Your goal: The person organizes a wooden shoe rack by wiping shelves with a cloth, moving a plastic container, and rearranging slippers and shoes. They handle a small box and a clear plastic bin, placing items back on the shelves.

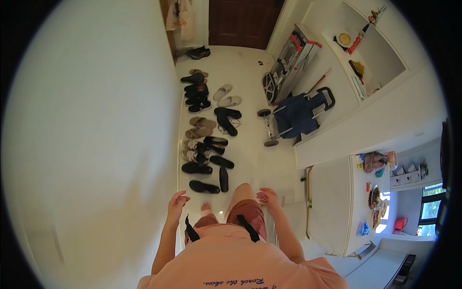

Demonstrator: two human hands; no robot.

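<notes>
Both hands hang in the air at my sides, with nothing in them. My left hand (178,202) is near the white wall, fingers apart and slightly curled. On the other side, my right hand (269,197) has loosely bent fingers beside my raised knee. In front of me, shoes stand in rows along the wall: a black shoe (204,186) and an upright-pointing black shoe (223,179) lie nearest, then black-and-white sneakers (195,156), brown sandals (200,127), black lace-up shoes (227,120) and white slides (227,95). More dark shoes (197,53) lie near the door.
A dark brown door (245,23) closes the far end. Along the right are a folded stepladder (294,65), a blue shopping trolley (299,115) with wheels on the floor, and a white table (330,207) bearing plates and bags. The wall (90,126) borders my left.
</notes>
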